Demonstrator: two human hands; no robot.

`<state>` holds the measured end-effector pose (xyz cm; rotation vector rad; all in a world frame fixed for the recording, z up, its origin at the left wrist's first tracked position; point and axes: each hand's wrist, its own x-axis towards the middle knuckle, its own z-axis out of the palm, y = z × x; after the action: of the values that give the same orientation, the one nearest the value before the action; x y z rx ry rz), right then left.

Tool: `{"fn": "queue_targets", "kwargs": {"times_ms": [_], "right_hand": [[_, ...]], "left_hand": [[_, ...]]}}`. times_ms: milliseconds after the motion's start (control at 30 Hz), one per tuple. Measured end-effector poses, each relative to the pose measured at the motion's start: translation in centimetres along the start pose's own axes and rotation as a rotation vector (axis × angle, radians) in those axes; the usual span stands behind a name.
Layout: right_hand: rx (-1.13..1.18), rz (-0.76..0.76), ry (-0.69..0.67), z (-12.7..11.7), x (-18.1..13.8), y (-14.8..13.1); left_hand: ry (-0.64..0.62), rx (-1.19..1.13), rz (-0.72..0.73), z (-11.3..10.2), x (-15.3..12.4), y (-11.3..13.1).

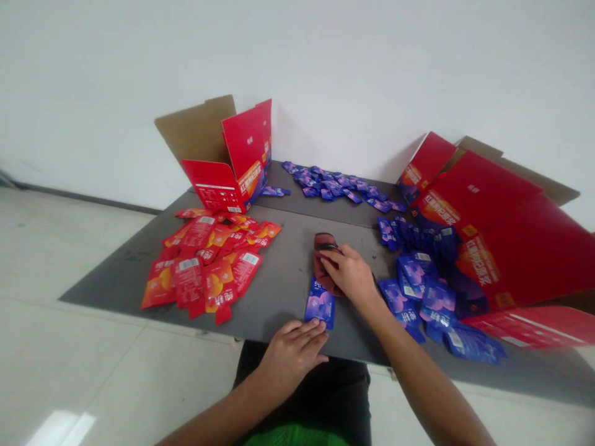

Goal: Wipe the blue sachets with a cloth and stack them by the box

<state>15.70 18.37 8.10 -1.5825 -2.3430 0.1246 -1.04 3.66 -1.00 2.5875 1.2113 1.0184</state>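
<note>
A blue-purple sachet [320,306] lies flat near the table's front edge. My left hand [297,347] rests with its fingers stretched out, the fingertips on the lower end of this sachet. My right hand [346,272] is closed on a reddish-brown cloth [323,263], which lies against the sachet's upper end and hides part of it. Something dark shows between the fingers of the right hand; what it is I cannot make out. To the right of my right hand lie more blue sachets [437,303], and to the left is a pile of red-orange sachets [216,288].
An open red carton [216,186] stands at the back left of the grey table [279,260]. More red cartons [474,198] with raised flaps stand at the right. Several small blue sachets [334,184] lie along the back, near the white wall [325,74].
</note>
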Motion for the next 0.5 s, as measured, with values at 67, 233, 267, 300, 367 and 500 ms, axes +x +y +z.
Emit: {"fn": "queue_targets", "kwargs": {"times_ms": [67,233,267,300,367,500], "right_hand": [[0.025,-0.053,0.025,-0.8,-2.3,-1.1],[0.066,-0.140,-0.080,1.2,-7.2,-2.2],[0.076,-0.117,-0.083,1.9,-6.6,-1.8],[0.072,-0.083,-0.080,2.4,-5.5,-1.3],[0.023,-0.020,-0.077,2.6,-2.5,-0.2],[-0.024,0.013,-0.015,0.5,0.2,0.3]], "left_hand": [[-0.015,-0.005,-0.013,0.0,0.0,0.1],[-0.093,-0.034,-0.059,-0.3,0.0,0.3],[-0.080,-0.032,-0.045,-0.4,0.0,0.3],[-0.061,-0.027,-0.027,-0.4,0.0,0.2],[-0.030,-0.019,-0.002,-0.3,0.1,0.1],[0.008,-0.025,-0.012,-0.2,0.0,0.0]]}}
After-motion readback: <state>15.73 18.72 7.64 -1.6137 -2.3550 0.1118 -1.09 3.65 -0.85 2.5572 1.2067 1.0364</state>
